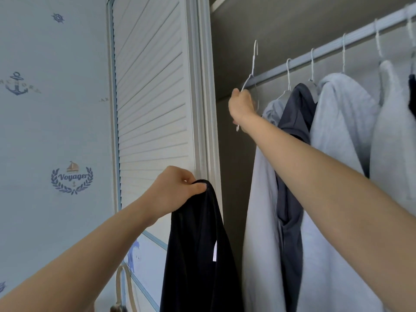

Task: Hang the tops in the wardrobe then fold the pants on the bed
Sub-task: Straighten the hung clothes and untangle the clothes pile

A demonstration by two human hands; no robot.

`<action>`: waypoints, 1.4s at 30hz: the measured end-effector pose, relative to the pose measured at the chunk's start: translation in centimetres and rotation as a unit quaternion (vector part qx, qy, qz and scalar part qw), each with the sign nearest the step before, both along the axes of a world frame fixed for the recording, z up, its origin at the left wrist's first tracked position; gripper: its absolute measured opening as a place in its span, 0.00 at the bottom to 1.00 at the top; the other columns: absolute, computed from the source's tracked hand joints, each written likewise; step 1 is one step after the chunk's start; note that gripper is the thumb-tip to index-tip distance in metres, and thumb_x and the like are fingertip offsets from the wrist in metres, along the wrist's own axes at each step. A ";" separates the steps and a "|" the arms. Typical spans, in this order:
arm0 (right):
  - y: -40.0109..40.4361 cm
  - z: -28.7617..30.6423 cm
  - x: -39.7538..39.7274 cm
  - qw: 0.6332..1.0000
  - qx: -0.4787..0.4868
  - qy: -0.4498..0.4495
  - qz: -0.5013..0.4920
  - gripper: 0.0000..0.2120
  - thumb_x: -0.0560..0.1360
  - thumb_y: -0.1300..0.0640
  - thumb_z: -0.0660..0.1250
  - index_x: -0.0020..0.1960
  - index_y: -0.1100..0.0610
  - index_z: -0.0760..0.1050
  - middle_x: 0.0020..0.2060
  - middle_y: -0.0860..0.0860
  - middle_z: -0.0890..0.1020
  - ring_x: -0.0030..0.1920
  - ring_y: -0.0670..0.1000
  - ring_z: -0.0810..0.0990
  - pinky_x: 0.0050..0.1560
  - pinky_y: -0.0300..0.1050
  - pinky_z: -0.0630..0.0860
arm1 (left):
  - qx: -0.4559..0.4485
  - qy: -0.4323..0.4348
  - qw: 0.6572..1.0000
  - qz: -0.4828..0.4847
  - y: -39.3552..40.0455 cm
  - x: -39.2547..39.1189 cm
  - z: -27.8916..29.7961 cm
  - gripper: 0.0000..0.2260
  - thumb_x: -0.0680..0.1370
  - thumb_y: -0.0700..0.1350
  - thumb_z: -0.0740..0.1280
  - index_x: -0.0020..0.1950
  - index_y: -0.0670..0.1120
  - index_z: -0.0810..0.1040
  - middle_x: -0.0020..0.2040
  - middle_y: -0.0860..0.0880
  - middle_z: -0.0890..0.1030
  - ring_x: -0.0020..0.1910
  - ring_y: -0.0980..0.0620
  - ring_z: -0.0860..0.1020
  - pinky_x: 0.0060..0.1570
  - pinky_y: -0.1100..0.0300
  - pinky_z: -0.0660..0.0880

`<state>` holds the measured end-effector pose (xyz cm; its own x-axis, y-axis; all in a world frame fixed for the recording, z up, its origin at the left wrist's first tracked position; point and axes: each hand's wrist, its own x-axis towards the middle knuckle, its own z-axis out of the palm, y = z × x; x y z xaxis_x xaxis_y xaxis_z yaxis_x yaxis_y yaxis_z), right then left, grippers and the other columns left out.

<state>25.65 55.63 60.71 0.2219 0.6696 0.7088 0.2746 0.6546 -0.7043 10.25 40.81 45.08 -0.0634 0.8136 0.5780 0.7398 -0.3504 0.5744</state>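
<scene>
Wallpaper (pixel 56 131) at 9 o'clock read "Voyager"; anchor lettering too blurred. Right hand (pixel 242 106) gripped empty white hanger (pixel 252 70) below rail (pixel 326 50), fingers hidden. Left hand (pixel 173 188) pinched black top (pixel 198 255) hanging at 6 o'clock, hem cut off; its white label (pixel 215 251) unreadable.
</scene>
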 end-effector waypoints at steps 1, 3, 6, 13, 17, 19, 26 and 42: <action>-1.0 -0.3 0.0 1.000 0.006 -0.006 0.009 0.22 0.83 0.49 0.48 0.67 0.62 0.66 0.60 0.60 0.74 0.58 0.60 0.75 0.58 0.59 0.76 | -0.033 -0.006 0.999 -0.007 -0.2 -0.1 -0.1 0.18 0.74 0.50 0.71 0.27 0.46 0.71 0.24 0.54 0.67 0.23 0.59 0.67 0.26 0.70 0.65; -3.5 -1.0 0.3 0.999 0.014 -0.014 0.032 0.22 0.83 0.48 0.48 0.67 0.62 0.66 0.57 0.59 0.76 0.54 0.57 0.76 0.58 0.57 0.75 | -0.112 -0.020 0.993 -0.039 -0.8 -0.1 -0.1 0.17 0.74 0.49 0.72 0.27 0.46 0.74 0.26 0.52 0.72 0.26 0.58 0.73 0.28 0.67 0.70; -7.9 -2.9 1.4 0.998 0.018 -0.026 0.057 0.21 0.82 0.47 0.48 0.62 0.59 0.70 0.48 0.55 0.77 0.44 0.51 0.75 0.52 0.53 0.74 | -0.226 -0.054 0.966 -0.117 -1.9 -0.3 -0.2 0.11 0.74 0.48 0.74 0.33 0.45 0.84 0.36 0.49 0.84 0.37 0.53 0.84 0.37 0.63 0.78; -19.6 -11.0 5.9 0.994 -0.001 0.031 0.101 0.16 0.82 0.46 0.50 0.53 0.51 0.74 0.34 0.48 0.79 0.38 0.46 0.77 0.37 0.43 0.75 | -0.276 -0.127 0.924 -0.234 -4.0 -0.2 -1.8 0.14 0.72 0.51 0.75 0.46 0.40 0.86 0.45 0.43 0.86 0.42 0.50 0.84 0.37 0.63 0.78; -25.2 -16.0 8.1 0.985 -0.006 0.086 0.150 0.16 0.82 0.47 0.51 0.51 0.49 0.76 0.30 0.49 0.79 0.35 0.47 0.79 0.38 0.45 0.78 | -0.224 -0.173 0.932 -0.228 -3.7 0.3 -4.1 0.16 0.73 0.50 0.75 0.51 0.38 0.84 0.48 0.41 0.85 0.48 0.45 0.84 0.44 0.58 0.82; -27.8 -18.2 9.0 0.981 0.001 0.094 0.167 0.17 0.83 0.47 0.50 0.52 0.50 0.77 0.30 0.50 0.78 0.34 0.48 0.78 0.39 0.47 0.78 | -0.212 -0.208 0.930 -0.217 -3.4 0.9 -5.3 0.14 0.72 0.49 0.75 0.50 0.39 0.84 0.46 0.43 0.86 0.47 0.46 0.85 0.41 0.60 0.81; -37.2 -23.2 14.9 0.963 -0.020 0.121 0.241 0.20 0.78 0.44 0.56 0.65 0.51 0.75 0.29 0.52 0.74 0.28 0.51 0.73 0.38 0.47 0.77 | -0.188 -0.249 0.930 -0.197 -2.7 4.0 -7.5 0.08 0.75 0.45 0.73 0.52 0.45 0.81 0.48 0.48 0.84 0.49 0.50 0.82 0.50 0.58 0.76; -44.0 -28.1 26.3 0.913 -0.185 0.100 0.349 0.25 0.75 0.42 0.65 0.70 0.49 0.71 0.26 0.53 0.70 0.20 0.49 0.62 0.40 0.50 0.75 | -0.081 -0.116 0.975 -0.172 -4.0 6.9 -6.9 0.06 0.77 0.47 0.70 0.42 0.49 0.84 0.40 0.48 0.84 0.41 0.50 0.81 0.44 0.60 0.75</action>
<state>51.93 11.62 32.59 -0.2497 0.8832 0.3969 -0.2774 0.3274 -0.9032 17.12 36.83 38.16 0.1145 0.8893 0.4428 0.4379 -0.4452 0.7810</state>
